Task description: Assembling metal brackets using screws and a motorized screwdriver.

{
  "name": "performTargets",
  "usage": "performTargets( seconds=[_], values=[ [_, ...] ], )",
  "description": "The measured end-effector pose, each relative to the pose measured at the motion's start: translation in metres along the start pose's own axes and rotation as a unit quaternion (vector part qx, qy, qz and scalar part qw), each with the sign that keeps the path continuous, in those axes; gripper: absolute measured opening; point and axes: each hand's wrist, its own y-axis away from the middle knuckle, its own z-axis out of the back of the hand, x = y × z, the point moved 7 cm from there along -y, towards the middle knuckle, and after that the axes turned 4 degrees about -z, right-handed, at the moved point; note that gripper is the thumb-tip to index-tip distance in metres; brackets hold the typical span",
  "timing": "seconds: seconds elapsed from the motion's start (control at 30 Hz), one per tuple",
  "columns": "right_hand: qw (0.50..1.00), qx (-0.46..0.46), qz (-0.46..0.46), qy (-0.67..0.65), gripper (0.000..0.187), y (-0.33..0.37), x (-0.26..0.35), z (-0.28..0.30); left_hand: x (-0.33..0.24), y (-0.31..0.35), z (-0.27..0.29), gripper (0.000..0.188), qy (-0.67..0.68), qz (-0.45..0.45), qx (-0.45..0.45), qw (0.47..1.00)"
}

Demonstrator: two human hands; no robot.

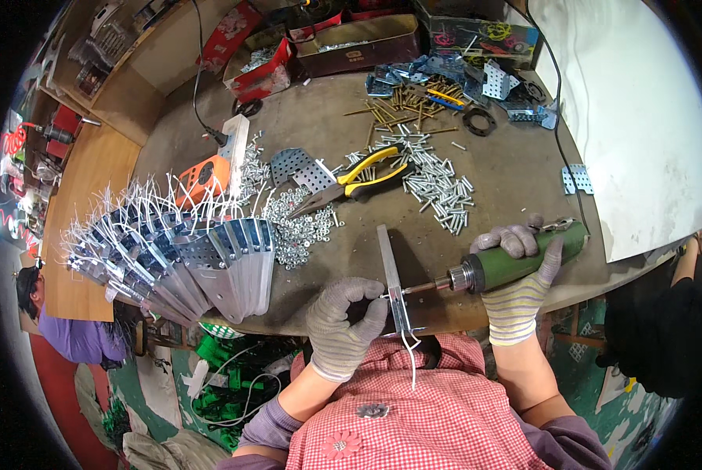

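Head view: see first a scuffed brown tabletop, with a dark box at the far side cut by the upper edge. At left, see fanned, perforated, white-wired metal housings, overlapping and hard to count. At right, see a rounded green driver, partly hidden under the curled fingers of the right hand, gloved in striped knit. Next, yellow-and-black pliers. Near the front edge, at the driver's bit, see a narrow metal piece, held at its side by the left hand, with thumb and forefinger almost together; cannot make out the contents of the pinch. Smallest, heaped threaded screws and ring-like nuts.
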Motion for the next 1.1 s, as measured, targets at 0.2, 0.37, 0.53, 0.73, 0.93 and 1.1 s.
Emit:
performTargets(
  seconds=[0.2, 0.37, 0.53, 0.73, 0.93, 1.1],
  values=[
    [1.0, -0.004, -0.003, 0.003, 0.037, 0.0, 0.001, 0.001, 0.003, -0.002, 0.0, 0.017, 0.042, 0.016, 0.031, 0.998],
    [1.0, -0.02, -0.012, 0.005, 0.045, 0.001, -0.001, 0.003, 0.001, -0.004, 0.003, 0.021, -0.031, -0.054, 0.064, 0.996],
    [1.0, -0.008, -0.014, 0.008, 0.044, 0.001, 0.0, 0.003, 0.003, -0.003, 0.004, 0.021, -0.051, -0.065, 0.07, 0.994],
    [1.0, -0.008, -0.017, 0.002, 0.034, -0.001, -0.003, 0.001, -0.001, -0.009, 0.004, 0.018, -0.081, -0.077, 0.094, 0.989],
    [1.0, -0.014, -0.025, -0.006, 0.037, -0.001, -0.001, 0.006, -0.007, -0.024, 0.003, 0.015, -0.099, -0.069, 0.166, 0.979],
    [1.0, -0.014, -0.023, 0.001, 0.036, -0.001, 0.001, 0.006, 0.0, -0.021, -0.009, 0.01, 0.035, -0.014, 0.207, 0.978]
  ],
)
